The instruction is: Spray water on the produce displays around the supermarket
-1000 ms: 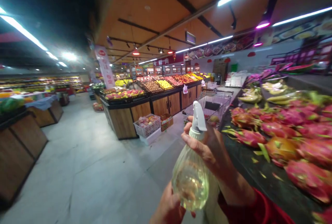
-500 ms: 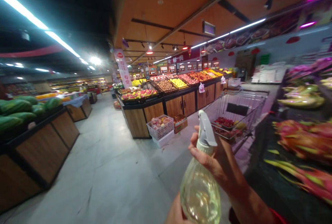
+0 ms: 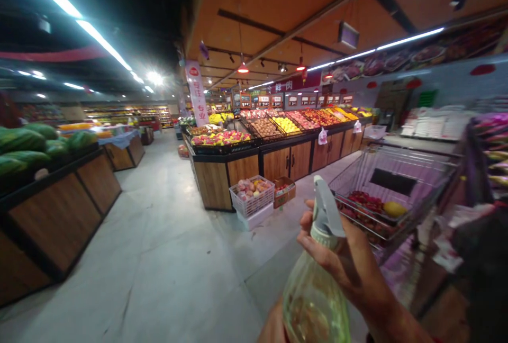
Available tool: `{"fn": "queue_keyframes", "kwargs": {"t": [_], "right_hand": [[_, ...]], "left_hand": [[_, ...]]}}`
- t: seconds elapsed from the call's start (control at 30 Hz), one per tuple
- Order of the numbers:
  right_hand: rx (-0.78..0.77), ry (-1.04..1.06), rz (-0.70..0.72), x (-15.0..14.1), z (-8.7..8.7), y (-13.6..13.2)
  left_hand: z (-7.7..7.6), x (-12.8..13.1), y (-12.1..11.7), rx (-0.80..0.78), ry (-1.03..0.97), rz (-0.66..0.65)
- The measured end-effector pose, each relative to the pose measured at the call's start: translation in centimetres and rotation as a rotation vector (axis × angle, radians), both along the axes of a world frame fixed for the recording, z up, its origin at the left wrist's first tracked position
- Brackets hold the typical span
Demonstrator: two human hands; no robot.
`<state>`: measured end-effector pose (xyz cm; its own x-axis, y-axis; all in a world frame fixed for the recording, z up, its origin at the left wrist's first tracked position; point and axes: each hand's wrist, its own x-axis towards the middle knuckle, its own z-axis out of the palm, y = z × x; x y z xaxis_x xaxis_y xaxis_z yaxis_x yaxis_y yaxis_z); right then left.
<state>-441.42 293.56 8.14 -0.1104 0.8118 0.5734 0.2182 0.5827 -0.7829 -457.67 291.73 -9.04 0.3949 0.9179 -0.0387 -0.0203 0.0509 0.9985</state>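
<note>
Spray bottle (image 3: 315,300) held in right hand (image 3: 345,263), fingers (image 3: 313,247) closed around neck; left hand (image 3: 273,330) beneath; shopping cart (image 3: 391,160) beyond with red fruit (image 3: 363,202); banner (image 3: 196,94) reading "专注·专业" farther off.

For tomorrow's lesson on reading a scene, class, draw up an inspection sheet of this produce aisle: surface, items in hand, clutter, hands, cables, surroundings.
Surface: pale grey floor.
Items in hand: plastic spray bottle with a white trigger head, holding pale liquid.
Clutter: white crate of fruit and cardboard box beside a wooden fruit counter.
Hands: right hand grips the bottle's neck; left hand is at its lower side, mostly out of frame.
Cables: nothing seen.
Surroundings: shopping cart holding fruit; watermelons on the left.
</note>
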Motion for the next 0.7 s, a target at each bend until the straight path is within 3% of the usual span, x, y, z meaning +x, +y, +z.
{"fn": "queue_keyframes", "kwargs": {"t": [0.13, 0.3, 0.5, 0.7], "right_hand": [[0.004, 0.005, -0.039, -2.6, 0.4, 3.7], [-0.019, 0.017, -0.096, -3.5, -0.6, 8.0], [-0.031, 0.041, -0.13, -3.1, -1.6, 12.8], [-0.02, 0.111, -0.065, -1.7, -2.2, 18.9]], "left_hand": [[2.0, -2.2, 4.4, 0.003, -0.111, -0.03], [4.7, -2.2, 8.6, -0.091, -0.59, -0.183], [4.9, -1.4, 13.6, -0.106, -0.719, -0.291], [5.2, -0.3, 19.4, -0.118, -0.674, -0.388]]}}
